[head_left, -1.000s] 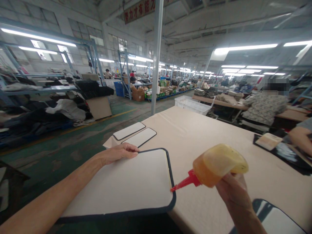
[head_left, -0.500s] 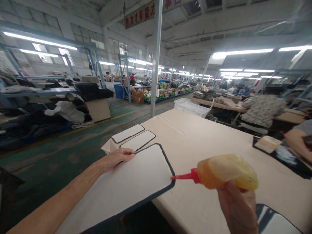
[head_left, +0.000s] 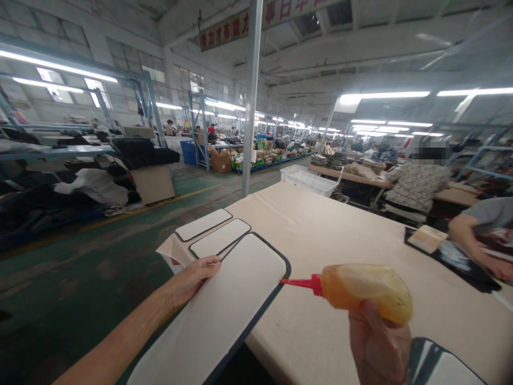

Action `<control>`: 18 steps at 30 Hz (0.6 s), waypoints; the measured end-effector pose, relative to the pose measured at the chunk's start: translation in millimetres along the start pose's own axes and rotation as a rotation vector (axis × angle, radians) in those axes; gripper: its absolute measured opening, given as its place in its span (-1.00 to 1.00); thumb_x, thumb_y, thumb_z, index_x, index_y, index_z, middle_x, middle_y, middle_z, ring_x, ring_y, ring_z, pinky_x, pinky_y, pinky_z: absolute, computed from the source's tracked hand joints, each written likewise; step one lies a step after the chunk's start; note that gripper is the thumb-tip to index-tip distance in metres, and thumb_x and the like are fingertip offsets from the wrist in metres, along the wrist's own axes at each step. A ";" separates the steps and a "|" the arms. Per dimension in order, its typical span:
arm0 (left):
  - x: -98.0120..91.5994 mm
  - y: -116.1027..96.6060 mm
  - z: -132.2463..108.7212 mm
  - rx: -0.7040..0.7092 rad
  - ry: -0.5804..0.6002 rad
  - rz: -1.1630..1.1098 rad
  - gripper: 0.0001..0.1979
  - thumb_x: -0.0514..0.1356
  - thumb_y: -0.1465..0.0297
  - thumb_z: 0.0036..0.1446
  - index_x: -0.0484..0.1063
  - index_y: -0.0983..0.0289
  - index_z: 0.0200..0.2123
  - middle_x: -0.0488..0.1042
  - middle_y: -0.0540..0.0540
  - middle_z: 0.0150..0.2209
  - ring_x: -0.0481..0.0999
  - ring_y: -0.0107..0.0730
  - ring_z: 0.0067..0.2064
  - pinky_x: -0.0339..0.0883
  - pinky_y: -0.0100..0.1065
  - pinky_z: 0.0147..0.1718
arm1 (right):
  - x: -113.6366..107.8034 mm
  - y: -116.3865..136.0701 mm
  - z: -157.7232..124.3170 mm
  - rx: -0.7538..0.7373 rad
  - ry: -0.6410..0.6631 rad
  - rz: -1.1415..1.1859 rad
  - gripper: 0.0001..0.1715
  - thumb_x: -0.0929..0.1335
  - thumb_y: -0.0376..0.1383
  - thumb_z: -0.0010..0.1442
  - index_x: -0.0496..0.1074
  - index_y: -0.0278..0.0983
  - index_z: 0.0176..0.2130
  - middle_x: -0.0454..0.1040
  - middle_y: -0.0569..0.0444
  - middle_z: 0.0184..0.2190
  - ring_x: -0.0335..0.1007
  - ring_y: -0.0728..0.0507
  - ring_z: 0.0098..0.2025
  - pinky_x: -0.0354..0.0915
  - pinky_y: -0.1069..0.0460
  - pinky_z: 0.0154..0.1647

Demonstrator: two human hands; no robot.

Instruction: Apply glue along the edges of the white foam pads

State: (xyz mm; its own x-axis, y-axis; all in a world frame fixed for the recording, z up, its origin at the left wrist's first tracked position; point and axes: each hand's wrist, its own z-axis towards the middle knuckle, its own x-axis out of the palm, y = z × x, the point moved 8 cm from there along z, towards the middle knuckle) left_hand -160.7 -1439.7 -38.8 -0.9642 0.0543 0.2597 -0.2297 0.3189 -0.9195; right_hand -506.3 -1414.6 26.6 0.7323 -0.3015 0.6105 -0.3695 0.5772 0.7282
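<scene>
My left hand (head_left: 196, 275) grips the left edge of a large white panel (head_left: 224, 305) with a dark border and rounded corners. The panel is tilted over the table's near edge. In my right hand (head_left: 380, 337) is a squeeze bottle (head_left: 366, 289) of amber liquid, held on its side. Its red nozzle (head_left: 300, 283) points left, with the tip at the panel's right edge, just below the rounded corner. A thin yellowish line, perhaps glue, shows along the border at that corner. My right fingers are partly hidden beneath the bottle.
Two smaller white panels with dark borders, one (head_left: 204, 223) behind the other (head_left: 220, 238), lie at the table's left edge. A glossy dark-edged piece (head_left: 441, 363) lies lower right. A white bin (head_left: 308, 179) stands beyond the cream table (head_left: 320, 224). A co-worker's arm (head_left: 476, 246) is at right.
The large panel has turned anticlockwise, its far end swinging up and away. The nozzle tip has gone round the corner from the end edge to the right side. Both hands keep their hold.
</scene>
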 end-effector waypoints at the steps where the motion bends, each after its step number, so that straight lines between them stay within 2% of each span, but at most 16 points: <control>1: 1.7 0.6 0.2 -0.001 0.007 -0.006 -0.68 0.35 0.25 -0.15 0.37 0.31 -0.40 0.45 0.00 -0.46 0.40 -0.47 -0.48 0.24 -0.46 -0.50 | 1.0 -1.0 0.2 -0.001 0.001 0.005 -0.71 0.50 -0.37 -0.17 0.48 -0.30 -0.34 0.52 0.10 -0.40 0.46 -0.10 -0.33 0.43 0.05 -0.32; 4: 5.3 2.6 0.6 -0.010 0.022 -0.027 -0.69 0.35 0.26 -0.15 0.37 0.30 -0.39 0.47 0.00 -0.44 0.42 -0.47 -0.46 0.27 -0.45 -0.47 | 5.0 -3.9 2.9 -0.006 0.004 0.027 -0.68 0.49 -0.36 -0.15 0.48 -0.29 -0.30 0.52 0.10 -0.36 0.45 -0.10 -0.29 0.42 0.06 -0.28; 10: 5.5 9.0 2.8 -0.007 0.062 -0.071 -0.67 0.33 0.26 -0.10 0.39 0.27 -0.26 0.50 0.04 -0.28 0.47 -0.42 -0.33 0.30 -0.43 -0.37 | 13.4 -8.5 12.4 -0.050 0.015 0.033 -0.69 0.49 -0.37 -0.16 0.49 -0.31 -0.31 0.52 0.08 -0.34 0.45 -0.09 -0.30 0.42 0.06 -0.31; 14: 2.7 13.2 6.9 -0.015 0.060 -0.061 -0.68 0.31 0.22 -0.09 0.37 0.28 -0.30 0.49 0.03 -0.34 0.46 -0.42 -0.37 0.29 -0.43 -0.40 | 14.0 -13.1 11.4 -0.044 0.054 -0.009 -0.70 0.49 -0.37 -0.16 0.48 -0.31 -0.32 0.52 0.07 -0.38 0.45 -0.10 -0.33 0.43 0.04 -0.33; 18: 1.5 13.9 11.5 -0.027 0.041 -0.071 -0.67 0.32 0.21 -0.11 0.33 0.28 -0.36 0.46 0.01 -0.40 0.45 -0.43 -0.40 0.28 -0.45 -0.44 | 10.1 -19.3 6.1 -0.004 0.057 -0.041 -0.70 0.50 -0.34 -0.20 0.48 -0.30 -0.35 0.52 0.08 -0.42 0.44 -0.07 -0.35 0.40 0.06 -0.27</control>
State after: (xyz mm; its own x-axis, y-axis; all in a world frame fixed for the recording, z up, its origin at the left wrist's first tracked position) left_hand -166.8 -1446.1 -54.6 -0.9393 0.0688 0.3360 -0.2930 0.3484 -0.8904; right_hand -495.3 -1433.4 20.6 0.7781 -0.2812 0.5616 -0.3366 0.5683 0.7508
